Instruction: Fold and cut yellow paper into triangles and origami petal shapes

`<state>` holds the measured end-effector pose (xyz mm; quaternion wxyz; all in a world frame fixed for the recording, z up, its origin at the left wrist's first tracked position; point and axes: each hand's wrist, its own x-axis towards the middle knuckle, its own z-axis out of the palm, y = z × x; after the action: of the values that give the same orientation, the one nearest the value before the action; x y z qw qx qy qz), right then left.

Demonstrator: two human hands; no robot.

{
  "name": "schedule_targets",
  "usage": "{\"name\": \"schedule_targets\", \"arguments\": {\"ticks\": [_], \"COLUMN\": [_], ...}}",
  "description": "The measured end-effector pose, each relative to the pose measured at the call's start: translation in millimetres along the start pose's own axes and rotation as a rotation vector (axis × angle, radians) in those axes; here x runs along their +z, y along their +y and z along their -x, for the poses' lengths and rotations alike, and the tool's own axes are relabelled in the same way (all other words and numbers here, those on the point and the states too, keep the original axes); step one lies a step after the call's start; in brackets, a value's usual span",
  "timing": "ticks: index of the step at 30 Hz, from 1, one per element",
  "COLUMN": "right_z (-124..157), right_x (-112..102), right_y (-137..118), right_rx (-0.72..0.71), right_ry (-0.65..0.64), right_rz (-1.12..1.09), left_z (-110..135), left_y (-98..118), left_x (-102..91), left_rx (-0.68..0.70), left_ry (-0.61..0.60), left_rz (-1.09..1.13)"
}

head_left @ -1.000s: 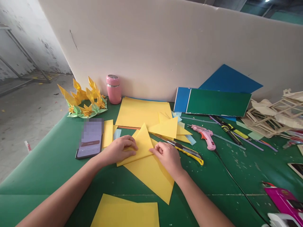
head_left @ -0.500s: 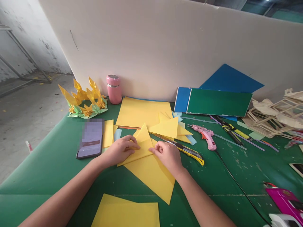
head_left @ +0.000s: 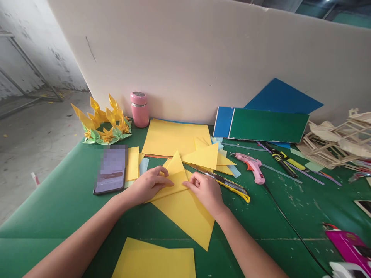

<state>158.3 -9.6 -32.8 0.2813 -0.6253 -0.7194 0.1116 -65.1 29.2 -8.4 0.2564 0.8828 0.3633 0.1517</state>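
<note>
A folded piece of yellow paper lies between my two hands, its pointed tip facing the wall. My left hand presses on its left part with thumb and fingers drawn together. At the paper's right corner, my right hand pinches the edge between thumb and forefinger. Beneath it spreads a larger yellow sheet, one corner pointing towards me. Just beyond my right hand rests a yellow utility knife. Nearer to me is another yellow sheet.
Left stand a phone, a paper crown and a pink bottle. Yellow sheets and triangular scraps lie at the back. Rightward are a pink glue gun, its cord, a green board and a wooden stick model.
My left hand's thumb and fingers have slid slightly to the right along the folded paper. My right hand keeps its pinch in the same place.
</note>
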Motion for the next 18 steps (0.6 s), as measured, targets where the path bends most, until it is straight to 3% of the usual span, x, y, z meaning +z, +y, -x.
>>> {"name": "schedule_targets", "arguments": {"ticks": [18], "right_z": [-0.2], "right_x": [-0.3], "right_y": [-1.2], "right_rx": [-0.002], "right_ry": [0.01], "right_rz": [-0.02], "left_z": [-0.3], "left_y": [3.1], "left_x": [2.9], "left_rx": [0.116], "left_ry": [0.025], "left_rz": [-0.216]}}
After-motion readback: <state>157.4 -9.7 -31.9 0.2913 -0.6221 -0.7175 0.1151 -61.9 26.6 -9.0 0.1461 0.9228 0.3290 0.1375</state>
